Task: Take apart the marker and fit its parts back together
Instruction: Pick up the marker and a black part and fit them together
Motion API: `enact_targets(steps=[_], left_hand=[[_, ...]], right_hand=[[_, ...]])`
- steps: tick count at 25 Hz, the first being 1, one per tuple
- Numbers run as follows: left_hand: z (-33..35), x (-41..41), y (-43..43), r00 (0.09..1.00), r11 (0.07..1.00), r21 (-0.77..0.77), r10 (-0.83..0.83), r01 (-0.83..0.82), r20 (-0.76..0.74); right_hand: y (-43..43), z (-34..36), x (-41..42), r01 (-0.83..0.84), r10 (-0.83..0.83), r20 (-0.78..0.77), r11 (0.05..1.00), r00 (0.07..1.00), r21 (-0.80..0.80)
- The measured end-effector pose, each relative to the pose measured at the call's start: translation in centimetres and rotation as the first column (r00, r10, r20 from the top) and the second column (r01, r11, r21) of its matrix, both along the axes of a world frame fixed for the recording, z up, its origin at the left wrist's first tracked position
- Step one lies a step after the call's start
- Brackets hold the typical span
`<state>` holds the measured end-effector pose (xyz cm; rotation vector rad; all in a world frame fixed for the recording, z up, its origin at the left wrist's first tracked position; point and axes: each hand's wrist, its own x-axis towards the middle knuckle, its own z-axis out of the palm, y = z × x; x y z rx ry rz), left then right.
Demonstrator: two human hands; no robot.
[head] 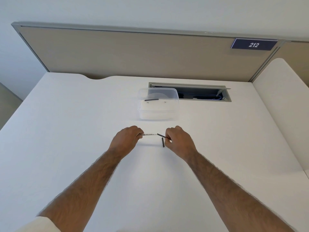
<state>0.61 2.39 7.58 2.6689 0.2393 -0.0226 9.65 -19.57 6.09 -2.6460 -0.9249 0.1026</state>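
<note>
Black and thin, the inner stick (161, 135) is being pinched at its outer end by the curled fingers (168, 138) of the right hand (178, 139), while its other end is sitting at the mouth of the marker barrel (150, 134). The stick is angling slightly off the barrel's line, so whether it is going in or coming out cannot be told. The fingers (139, 131) of the left hand (127, 139) are wrapping tightly round the barrel's far end. That is probably to brace the white tube so the stick can slide along its axis without the barrel twisting.

Both hands are working on the near side of the clear box (158, 113), a little way from its front wall and just above the table (83, 131), judging by the faint shadow. A short black part (162, 142) is lying on the table on that same near side. It is just under the stick and close to the right fingers, likely parked within easy reach for refitting. Inside the box a dark rod (151, 99) is resting on the floor, possibly another marker piece kept from rolling off. Behind the box an open cable hatch (190, 92) is showing wires.
</note>
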Motion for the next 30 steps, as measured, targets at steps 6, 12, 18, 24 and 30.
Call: enact_targets(steps=[6, 12, 18, 24, 30], left_hand=[[-0.1, 0.0, 0.0, 1.000, 1.000, -0.006, 0.005, -0.005, -0.004], [-0.3, 0.2, -0.6, 1.000, 1.000, -0.028, -0.004, 0.004, 0.000], [0.0, 0.8, -0.7, 0.999, 0.997, -0.067, 0.034, -0.034, 0.007], [-0.2, 0.8, -0.7, 0.997, 0.990, -0.118, 0.078, -0.078, -0.003], [-0.9, 0.7, -0.6, 0.992, 0.976, -0.178, 0.125, -0.125, -0.013]], right_hand=[[-0.1, 0.3, 1.0, -0.103, 0.112, 0.169, 0.993, 0.979, -0.060], [1.1, 2.2, 1.6, -0.122, 0.120, 0.026, 0.990, 0.992, 0.074], [2.0, 2.3, 1.9, 0.061, 0.050, -0.345, 0.951, 0.937, 0.305], [2.6, 2.7, 1.5, 0.160, 0.039, -0.439, 0.899, 0.897, 0.408], [2.4, 2.3, 1.5, 0.182, 0.026, -0.461, 0.898, 0.887, 0.400]])
